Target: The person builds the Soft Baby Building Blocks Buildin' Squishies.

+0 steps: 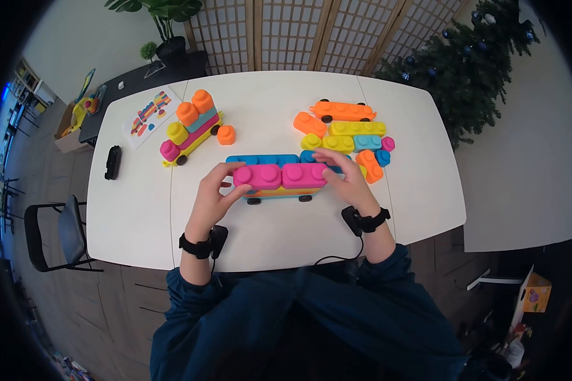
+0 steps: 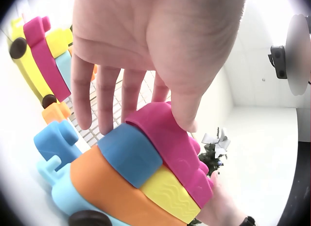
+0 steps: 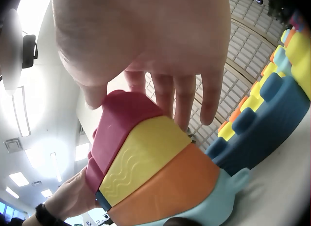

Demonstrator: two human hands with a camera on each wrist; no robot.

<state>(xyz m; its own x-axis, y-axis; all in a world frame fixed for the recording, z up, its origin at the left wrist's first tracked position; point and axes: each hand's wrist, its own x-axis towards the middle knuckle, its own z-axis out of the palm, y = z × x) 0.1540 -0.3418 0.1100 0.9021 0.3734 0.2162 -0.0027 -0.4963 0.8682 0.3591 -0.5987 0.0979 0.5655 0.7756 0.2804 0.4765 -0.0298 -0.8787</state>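
Two pink building blocks lie end to end on top of a toy car stack. My left hand holds the outer end of the left pink block, thumb on the near side and fingers behind. At the opposite end, my right hand has its thumb and index finger about the right pink block, other fingers stretched out. Under the pink blocks sit a blue block and a yellow block, then an orange layer on a light blue wheeled base.
Blue blocks stand just behind the stack. A yellow wheeled car carrying blocks is at left, near a picture sheet and a black object. At right lie an orange wheeled base and several loose blocks.
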